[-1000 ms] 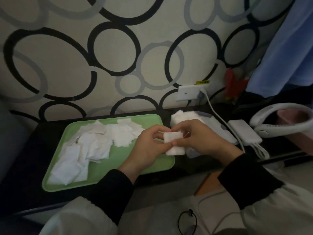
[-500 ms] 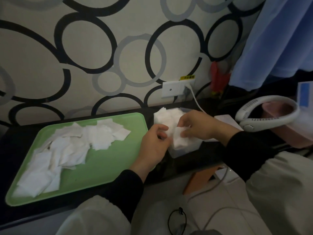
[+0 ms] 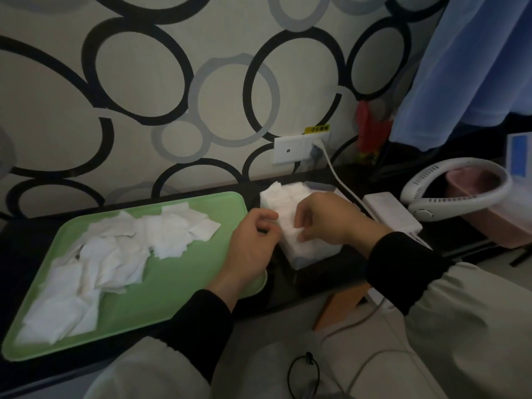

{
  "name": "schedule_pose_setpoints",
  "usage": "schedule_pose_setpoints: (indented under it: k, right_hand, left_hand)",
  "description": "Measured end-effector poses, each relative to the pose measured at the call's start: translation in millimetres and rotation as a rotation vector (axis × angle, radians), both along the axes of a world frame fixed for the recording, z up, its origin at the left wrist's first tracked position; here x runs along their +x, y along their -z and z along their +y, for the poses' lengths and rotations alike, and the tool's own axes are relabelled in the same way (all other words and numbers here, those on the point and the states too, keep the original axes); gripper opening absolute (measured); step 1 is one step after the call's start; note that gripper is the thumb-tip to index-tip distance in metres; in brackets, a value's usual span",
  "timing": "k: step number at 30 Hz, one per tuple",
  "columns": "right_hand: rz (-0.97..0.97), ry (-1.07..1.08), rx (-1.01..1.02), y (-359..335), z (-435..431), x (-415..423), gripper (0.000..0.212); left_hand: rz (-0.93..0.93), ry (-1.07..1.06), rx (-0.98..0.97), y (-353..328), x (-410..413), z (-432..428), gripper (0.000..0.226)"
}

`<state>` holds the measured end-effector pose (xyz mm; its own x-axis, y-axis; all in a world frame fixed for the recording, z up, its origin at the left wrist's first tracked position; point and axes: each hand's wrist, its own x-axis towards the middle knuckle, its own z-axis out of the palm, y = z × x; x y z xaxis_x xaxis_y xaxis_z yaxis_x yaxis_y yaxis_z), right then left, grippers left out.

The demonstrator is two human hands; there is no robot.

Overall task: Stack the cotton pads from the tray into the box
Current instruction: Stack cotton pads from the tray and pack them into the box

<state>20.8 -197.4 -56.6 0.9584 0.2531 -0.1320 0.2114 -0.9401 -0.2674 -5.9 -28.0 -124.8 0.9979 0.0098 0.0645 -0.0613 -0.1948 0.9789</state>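
A loose heap of white cotton pads (image 3: pixel 121 249) lies on the green tray (image 3: pixel 201 283) at the left. To its right stands the small clear box (image 3: pixel 313 259) with a row of cotton pads (image 3: pixel 283 197) packed upright in it. My right hand (image 3: pixel 331 220) is over the box, and its curled fingers pinch the nearest pads of the row. My left hand (image 3: pixel 253 243) hovers over the tray's right end with loosely curled fingers. Its thumb tip touches the left side of the row, and it holds nothing.
A white cable (image 3: pixel 336 174) runs from the wall socket (image 3: pixel 302 148) to a white adapter (image 3: pixel 391 214) right of the box. A white neck fan (image 3: pixel 457 194) lies over a pink container (image 3: pixel 503 226) at far right. Blue cloth (image 3: pixel 475 67) hangs above.
Both hands carried a small stack of pads from in front of the tray to the box. The right hand set it into the row, and the left hand has let go.
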Motion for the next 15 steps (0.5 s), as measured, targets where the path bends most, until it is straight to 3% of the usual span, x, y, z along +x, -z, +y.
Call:
schedule_pose_setpoints:
  k: [8,15]
  right_hand:
    - [-0.019,0.031,-0.015,-20,6,-6,0.026]
    - [-0.12,0.015,0.366,-42,66,-23,0.006]
  left_hand:
    - [-0.015,-0.049,0.046,-11,-4,22,0.02]
    - [-0.025,-0.125,0.178,-21,-19,76,0.021]
